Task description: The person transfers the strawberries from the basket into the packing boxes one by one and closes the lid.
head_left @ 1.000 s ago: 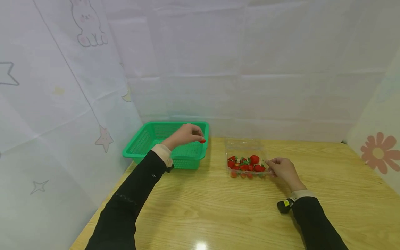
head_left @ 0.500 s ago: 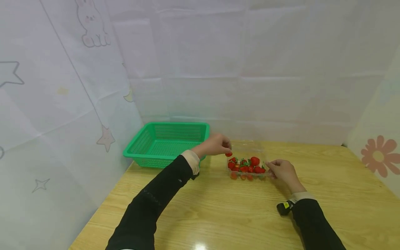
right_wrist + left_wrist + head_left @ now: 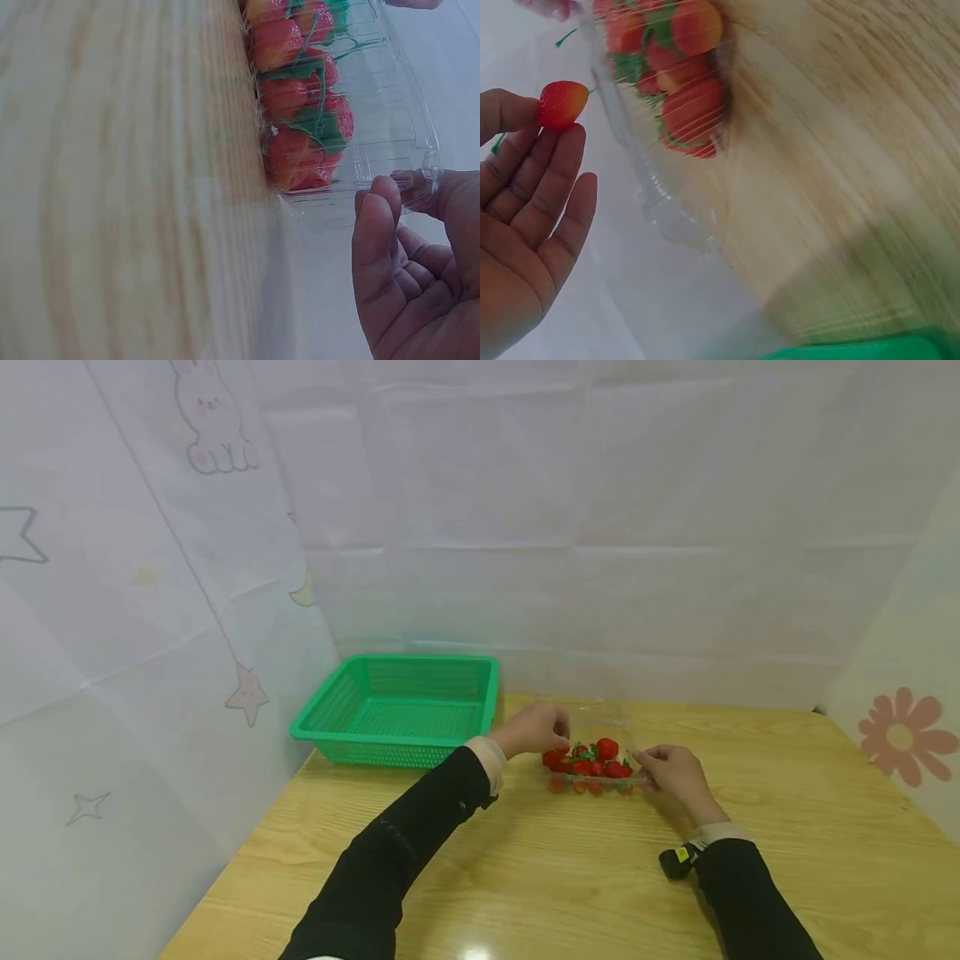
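A clear plastic box with its lid raised stands on the table, holding several red strawberries with green leaves. Over the box's left end, my left hand pinches one strawberry between thumb and fingertips; the left wrist view shows it above the rim. At the other end, my right hand grips the box's right rim, thumb on one side and fingers on the other in the right wrist view. The strawberries inside are seen through the clear wall.
A green plastic basket with slotted walls stands left of the box, near the back of the wooden table. White patterned cloth hangs behind and at both sides.
My left hand has moved right and down from over the green basket's right edge to the box's left end, carrying a strawberry. My right hand has stayed on the box's rim.
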{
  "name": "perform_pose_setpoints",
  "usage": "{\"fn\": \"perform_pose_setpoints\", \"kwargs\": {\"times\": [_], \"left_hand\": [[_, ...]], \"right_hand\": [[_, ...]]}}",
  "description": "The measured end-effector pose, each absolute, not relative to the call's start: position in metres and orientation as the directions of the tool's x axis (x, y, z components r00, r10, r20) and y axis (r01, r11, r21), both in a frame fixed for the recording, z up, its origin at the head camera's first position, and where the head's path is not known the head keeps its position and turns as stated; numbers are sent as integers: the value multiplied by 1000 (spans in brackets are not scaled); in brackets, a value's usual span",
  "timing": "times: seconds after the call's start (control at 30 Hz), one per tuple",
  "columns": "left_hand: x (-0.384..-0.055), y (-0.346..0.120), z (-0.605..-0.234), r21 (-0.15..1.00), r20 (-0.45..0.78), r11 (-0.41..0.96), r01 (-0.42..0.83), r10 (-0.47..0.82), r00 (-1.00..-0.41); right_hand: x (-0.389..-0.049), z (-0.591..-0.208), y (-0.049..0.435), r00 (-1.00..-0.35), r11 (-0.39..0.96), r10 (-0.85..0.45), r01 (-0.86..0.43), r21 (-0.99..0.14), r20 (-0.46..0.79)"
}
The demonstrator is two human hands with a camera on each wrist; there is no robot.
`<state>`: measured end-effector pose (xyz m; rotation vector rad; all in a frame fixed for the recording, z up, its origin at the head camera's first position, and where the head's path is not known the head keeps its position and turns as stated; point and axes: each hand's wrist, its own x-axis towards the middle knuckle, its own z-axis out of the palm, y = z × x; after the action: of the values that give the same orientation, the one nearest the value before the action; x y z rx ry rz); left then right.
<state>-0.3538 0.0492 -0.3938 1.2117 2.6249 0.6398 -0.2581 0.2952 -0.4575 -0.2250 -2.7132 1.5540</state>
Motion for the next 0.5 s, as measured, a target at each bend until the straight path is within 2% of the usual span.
{"fn": "perform_pose_setpoints", "kwargs": {"times": [0.3,0.5], "left_hand": [[-351,57,-407,245,-10,643,726,750,-661],[-353,61,-413,168,-30,642,748,762,-647]], "right_hand": [[-258,-456,294,-991,501,127,110,-858,-52],[-258,-456,295,-990,501,130,118,-857,-61]]}}
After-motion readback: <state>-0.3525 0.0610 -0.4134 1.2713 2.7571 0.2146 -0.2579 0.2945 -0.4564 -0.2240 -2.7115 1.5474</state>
